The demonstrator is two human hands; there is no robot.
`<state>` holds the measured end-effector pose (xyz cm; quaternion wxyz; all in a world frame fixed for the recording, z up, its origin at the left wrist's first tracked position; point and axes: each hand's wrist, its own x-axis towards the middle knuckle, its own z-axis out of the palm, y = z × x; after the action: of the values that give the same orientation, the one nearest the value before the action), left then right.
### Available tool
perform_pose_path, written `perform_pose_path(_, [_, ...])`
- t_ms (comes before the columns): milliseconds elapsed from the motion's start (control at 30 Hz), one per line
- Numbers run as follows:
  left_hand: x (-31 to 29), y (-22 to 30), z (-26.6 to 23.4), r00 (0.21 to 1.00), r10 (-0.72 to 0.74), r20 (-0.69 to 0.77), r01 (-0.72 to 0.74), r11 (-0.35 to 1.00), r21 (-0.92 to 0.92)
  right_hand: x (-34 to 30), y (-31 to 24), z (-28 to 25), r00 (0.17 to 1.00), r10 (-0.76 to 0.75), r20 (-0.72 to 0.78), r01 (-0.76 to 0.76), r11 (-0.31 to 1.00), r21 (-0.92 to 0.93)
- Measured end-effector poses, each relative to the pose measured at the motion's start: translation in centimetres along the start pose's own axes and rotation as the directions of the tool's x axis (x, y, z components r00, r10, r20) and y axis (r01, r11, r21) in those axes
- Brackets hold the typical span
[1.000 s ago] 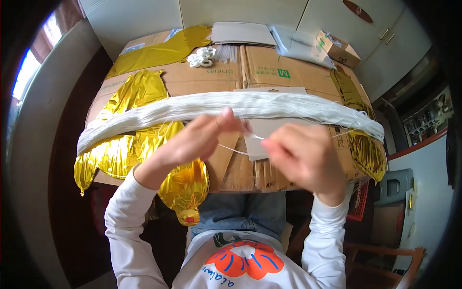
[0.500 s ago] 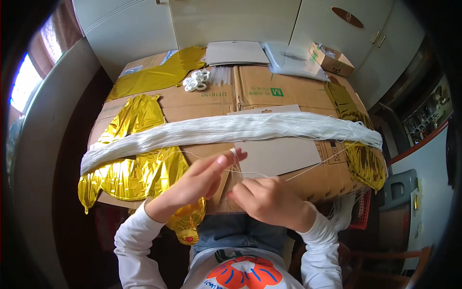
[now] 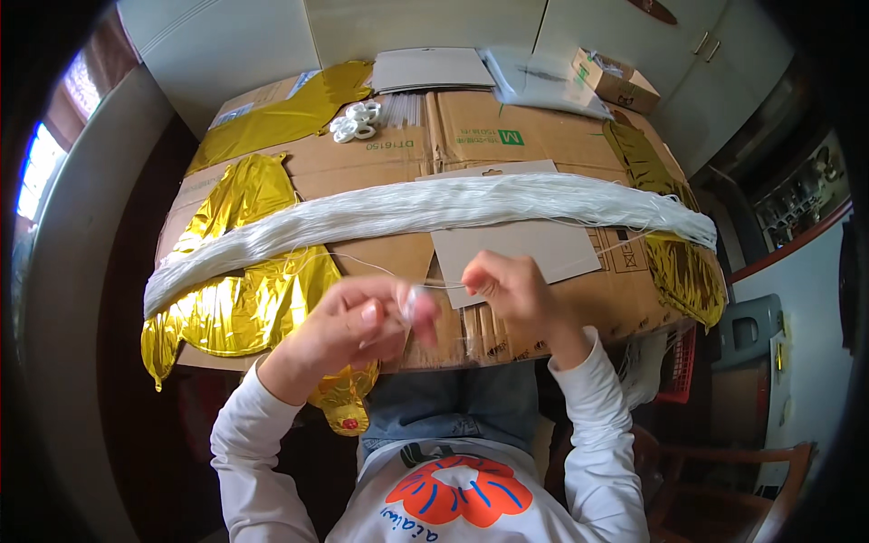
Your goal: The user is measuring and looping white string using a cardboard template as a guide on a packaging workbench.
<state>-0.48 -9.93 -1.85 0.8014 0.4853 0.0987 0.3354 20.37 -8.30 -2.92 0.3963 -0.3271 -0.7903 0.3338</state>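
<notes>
Person's left hand [image 3: 348, 326] loosely curled, blurred, loops of thin white string [image 3: 445, 287] round the fingers; can't tell if it grips. Right hand [image 3: 514, 288] closed, fingertips pinching the string, which spans the gap between both hands above the near edge of the flattened brown cardboard [image 3: 566, 136]. Beyond the hands, a long white skein of thread [image 3: 453, 204] lies crosswise over a shiny gold foil sheet [image 3: 244, 312] and a flat grey card [image 3: 516, 258].
</notes>
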Motion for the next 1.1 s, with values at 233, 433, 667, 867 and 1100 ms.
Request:
perform_pose_path(233, [1.8,0.2,1.1,0.946,0.021,-0.324,-0.038,0.998,-0.046,-2.5,-4.1,3.3,0.937,-0.215,0.276,0.347,0.655,-0.671])
perform_pose_path(433, [2.3,-0.7,0.4,0.937,-0.188,-0.295,0.301,0.861,0.409,-0.9,-8.0,0.4,0.805,-0.237,0.543,0.556,0.618,-0.555])
perform_pose_path(667, [0.9,-0.1,1.5,0.950,-0.296,0.096,0.202,0.822,0.532,3.9,-4.0,-3.6,0.951,-0.222,0.214,0.255,0.956,-0.144])
perform_pose_path(867, [-0.2,-0.3,0.8,0.967,-0.098,0.236,0.095,0.995,0.024,2.4,1.1,-1.6,0.997,-0.016,0.081,0.016,1.000,-0.003])
perform_pose_path(1100, [0.2,0.8,0.1,0.943,0.094,-0.318,-0.105,0.994,-0.017,-1.0,-1.4,1.4,0.953,-0.291,0.089,0.300,0.853,-0.427])
